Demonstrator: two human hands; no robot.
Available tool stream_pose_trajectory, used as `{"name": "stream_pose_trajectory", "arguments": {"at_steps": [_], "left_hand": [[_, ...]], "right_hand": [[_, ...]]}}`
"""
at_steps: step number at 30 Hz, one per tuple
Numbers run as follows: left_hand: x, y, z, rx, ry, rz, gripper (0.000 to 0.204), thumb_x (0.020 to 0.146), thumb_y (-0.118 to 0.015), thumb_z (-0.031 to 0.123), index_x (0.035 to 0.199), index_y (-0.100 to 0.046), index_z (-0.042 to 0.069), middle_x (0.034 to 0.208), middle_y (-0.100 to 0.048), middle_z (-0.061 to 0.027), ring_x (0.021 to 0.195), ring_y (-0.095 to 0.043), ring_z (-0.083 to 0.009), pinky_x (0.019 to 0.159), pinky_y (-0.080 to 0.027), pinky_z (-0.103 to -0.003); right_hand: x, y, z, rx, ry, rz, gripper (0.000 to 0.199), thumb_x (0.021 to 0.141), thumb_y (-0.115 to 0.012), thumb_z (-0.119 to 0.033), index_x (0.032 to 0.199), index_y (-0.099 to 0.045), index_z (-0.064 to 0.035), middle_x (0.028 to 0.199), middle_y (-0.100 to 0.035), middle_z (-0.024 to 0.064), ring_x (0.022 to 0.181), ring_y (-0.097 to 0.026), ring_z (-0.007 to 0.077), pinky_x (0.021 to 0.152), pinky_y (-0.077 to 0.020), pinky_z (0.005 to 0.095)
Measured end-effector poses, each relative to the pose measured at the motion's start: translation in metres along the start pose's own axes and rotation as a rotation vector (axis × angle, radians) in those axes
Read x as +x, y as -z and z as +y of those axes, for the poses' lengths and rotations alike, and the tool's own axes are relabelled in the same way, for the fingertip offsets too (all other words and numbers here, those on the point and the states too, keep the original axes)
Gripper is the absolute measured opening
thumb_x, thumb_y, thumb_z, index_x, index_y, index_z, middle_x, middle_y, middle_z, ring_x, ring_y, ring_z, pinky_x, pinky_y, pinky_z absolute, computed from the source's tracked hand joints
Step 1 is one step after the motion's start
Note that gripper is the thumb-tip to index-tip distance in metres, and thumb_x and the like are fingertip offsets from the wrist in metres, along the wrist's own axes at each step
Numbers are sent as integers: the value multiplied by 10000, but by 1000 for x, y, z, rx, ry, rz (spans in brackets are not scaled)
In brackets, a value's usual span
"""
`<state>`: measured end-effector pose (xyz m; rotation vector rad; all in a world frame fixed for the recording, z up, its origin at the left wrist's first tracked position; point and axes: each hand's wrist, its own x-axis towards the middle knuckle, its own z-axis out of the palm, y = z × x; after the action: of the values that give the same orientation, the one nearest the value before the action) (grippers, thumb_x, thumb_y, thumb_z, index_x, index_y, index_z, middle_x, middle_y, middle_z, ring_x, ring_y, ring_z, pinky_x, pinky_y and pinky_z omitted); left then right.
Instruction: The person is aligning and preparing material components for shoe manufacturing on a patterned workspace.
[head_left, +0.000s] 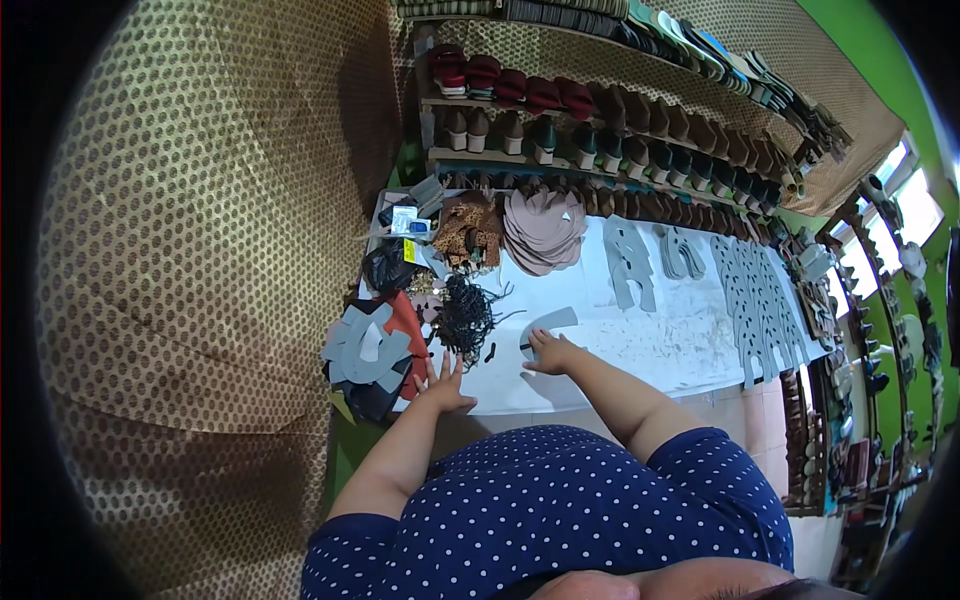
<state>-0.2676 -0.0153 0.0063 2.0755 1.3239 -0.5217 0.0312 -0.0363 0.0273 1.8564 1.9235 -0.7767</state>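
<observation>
A grey curved shoe-upper piece (562, 318) lies flat on the white table in front of me, a small dark strip at its left side. My right hand (550, 354) rests on its near end, fingers stretched and thumb apart. My left hand (443, 386) is at the table's near edge, fingers spread, with nothing seen in it. Just beyond it lies a tangled heap of thin black straps (468, 315). One short black strap piece (490, 352) lies apart, between my hands. Beside the left hand are a red-orange sheet (404, 322) and a pile of grey cut pieces (365, 345).
The white table (640, 350) also bears stacked pinkish pieces (545, 232), leopard-print material (468, 228), a black plastic bag (389, 268) and rows of grey cut pieces (760, 300). Shelves of shoes (610, 150) stand behind it. A patterned curtain (220, 300) hangs at the left.
</observation>
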Motion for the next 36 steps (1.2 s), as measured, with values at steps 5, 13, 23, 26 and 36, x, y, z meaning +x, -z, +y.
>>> {"name": "stream_pose_trajectory", "arguments": {"at_steps": [5, 13, 23, 26, 36], "left_hand": [[-2, -1, 2, -12, -4, 18, 1245, 744, -725, 647, 1615, 82, 271, 1680, 193, -71, 1493, 233, -464, 1105, 33, -760], [-6, 1, 2, -12, 11, 23, 1223, 756, -715, 640, 1617, 69, 267, 1682, 185, -65, 1497, 224, -460, 1112, 26, -753], [2, -10, -5, -12, -17, 42, 1246, 741, -718, 672, 1616, 68, 261, 1679, 194, -77, 1480, 247, -484, 1079, 42, -784], [2, -6, -2, -9, -15, 36, 1250, 740, -718, 672, 1616, 72, 260, 1680, 194, -77, 1479, 253, -481, 1079, 46, -782], [-8, 1, 5, 32, 31, 38, 1205, 763, -703, 648, 1619, 60, 277, 1683, 185, -58, 1506, 198, -457, 1127, 33, -733]], "right_hand": [[-8, -7, 4, -64, 10, -10, 1017, 906, -432, -745, 1600, -165, -51, 1683, -102, 141, 1543, -155, 318, 1225, -170, 539], [-44, -23, 3, -95, -17, -1, 1008, 908, -410, -760, 1610, -146, -87, 1689, -105, 95, 1548, -148, 292, 1208, -129, 615], [-45, 4, -2, -88, -48, -103, 903, 955, -332, -723, 1607, -184, -115, 1687, -140, 52, 1547, -160, 274, 1184, -80, 683], [-30, 2, 1, -36, -76, -31, 894, 959, -360, -702, 1606, -191, -108, 1686, -147, 55, 1546, -160, 275, 1184, -85, 682], [-16, -3, -4, -22, -73, 115, 845, 979, -335, -672, 1603, -207, -117, 1682, -172, 51, 1552, -131, 284, 1181, -44, 687]]}}
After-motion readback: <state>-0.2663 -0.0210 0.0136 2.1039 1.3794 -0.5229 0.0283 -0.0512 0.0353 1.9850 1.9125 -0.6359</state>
